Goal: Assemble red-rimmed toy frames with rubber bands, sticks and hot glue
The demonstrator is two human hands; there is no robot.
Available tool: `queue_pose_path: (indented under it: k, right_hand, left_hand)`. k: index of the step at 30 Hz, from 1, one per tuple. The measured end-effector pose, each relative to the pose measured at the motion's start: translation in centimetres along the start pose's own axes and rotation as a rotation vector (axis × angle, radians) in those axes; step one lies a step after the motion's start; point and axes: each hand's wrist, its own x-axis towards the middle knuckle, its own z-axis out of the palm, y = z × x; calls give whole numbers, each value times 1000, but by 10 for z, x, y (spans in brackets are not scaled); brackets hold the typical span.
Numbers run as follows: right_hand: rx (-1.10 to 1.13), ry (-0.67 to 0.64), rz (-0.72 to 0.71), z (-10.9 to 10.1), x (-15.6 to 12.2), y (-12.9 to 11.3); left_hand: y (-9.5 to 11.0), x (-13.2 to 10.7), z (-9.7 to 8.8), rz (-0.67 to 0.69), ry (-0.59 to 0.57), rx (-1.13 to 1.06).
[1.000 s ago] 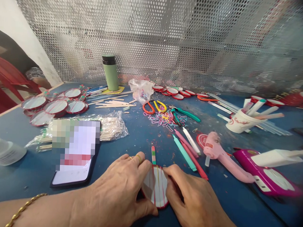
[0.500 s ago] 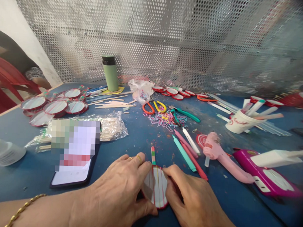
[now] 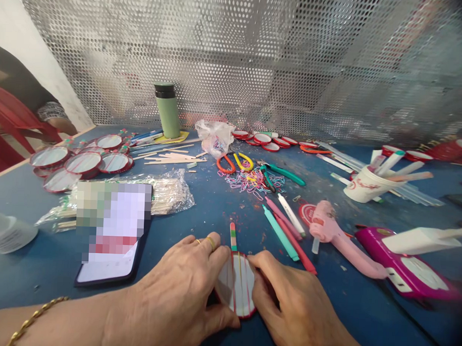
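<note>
A small banjo-shaped craft [image 3: 244, 289] lies at the near middle of the table, with a red rim, a pale round face and thin lines or strings running across it. Its flat stick neck, striped in red, green and pink, points away from me. My left hand [image 3: 189, 280] is closed on the left side of the rim, thumb at the near edge and fingers at the far edge. On the right side, my right hand [image 3: 293, 296] grips the rim with bent fingers. Both hands partly cover the disc, and its underside is hidden.
Markers [image 3: 282, 233], a pink glue gun [image 3: 345, 245] and a magenta power strip [image 3: 413, 270] lie to the right. A phone [image 3: 110, 269] rests on the left before bagged sticks [image 3: 173, 193]. Pliers [image 3: 280, 173], clips, a paper cup [image 3: 367, 187] and a green bottle [image 3: 168, 113] stand farther back.
Both hands keep their grip on the banjo-shaped craft, almost unmoved. The view has shifted very slightly.
</note>
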Motion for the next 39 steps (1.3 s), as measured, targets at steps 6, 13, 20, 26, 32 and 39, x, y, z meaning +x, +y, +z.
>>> queue_pose_path:
  k: [6,13,20,26,32,39]
  right_hand:
    - [0,-1,4,0,0,0]
    - [10,-13,6,-1,-1,0]
    - [14,-6,21,1,-1,0]
    - [12,-12,22,0,-1,0]
    - [2,-5,14,-1,0,-1]
    - [3,9,19,-1,0,-1]
  left_hand:
    - [0,0,1,-1,3,-7]
    - [-1,0,1,0,4,0]
    - [0,0,0,-7,-9,-17]
    - [1,1,-1,-7,-14,-23]
    - [0,0,0,-8,-6,-29]
    - [2,-1,-1,-12,-17,-21]
